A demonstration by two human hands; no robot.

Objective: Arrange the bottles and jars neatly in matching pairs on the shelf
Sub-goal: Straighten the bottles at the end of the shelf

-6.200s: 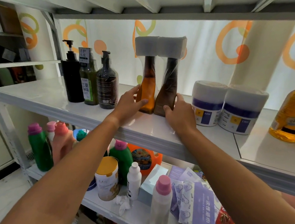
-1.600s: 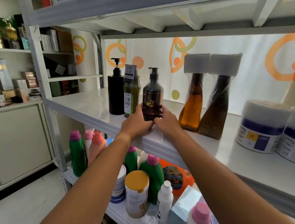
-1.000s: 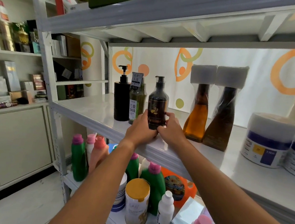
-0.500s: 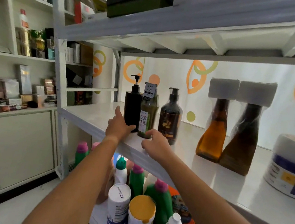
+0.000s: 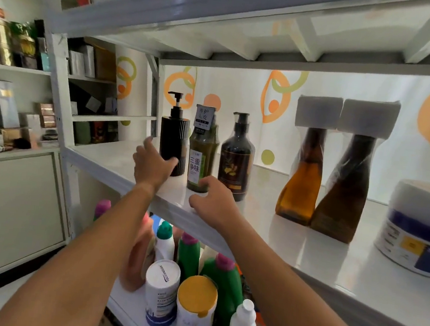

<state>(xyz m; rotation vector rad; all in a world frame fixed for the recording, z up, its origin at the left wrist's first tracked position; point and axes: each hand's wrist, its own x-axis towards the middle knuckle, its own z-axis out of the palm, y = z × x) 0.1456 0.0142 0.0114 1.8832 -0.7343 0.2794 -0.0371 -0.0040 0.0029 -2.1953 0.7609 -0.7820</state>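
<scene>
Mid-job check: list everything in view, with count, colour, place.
black pump bottle: 1, black, upper shelf, leftmost
green bottle: 1, green, tagged, beside it
dark brown bottle: 1, brown, next right
wrapped bottles: 2, amber, brown, white-capped, adjacent
white jar: 1, white, blue band, far right
lower-shelf containers: several, green, white, pink, gold-lidded
boxes: many, mixed, far-left shelves
left hand: 1, touching black pump bottle
right hand: 1, by green bottle's base

Left hand (image 5: 151, 166): fingers spread, thumb out. Right hand (image 5: 213, 201): lower, palm down, fingers loosely curled. Forearms stretched forward.
</scene>
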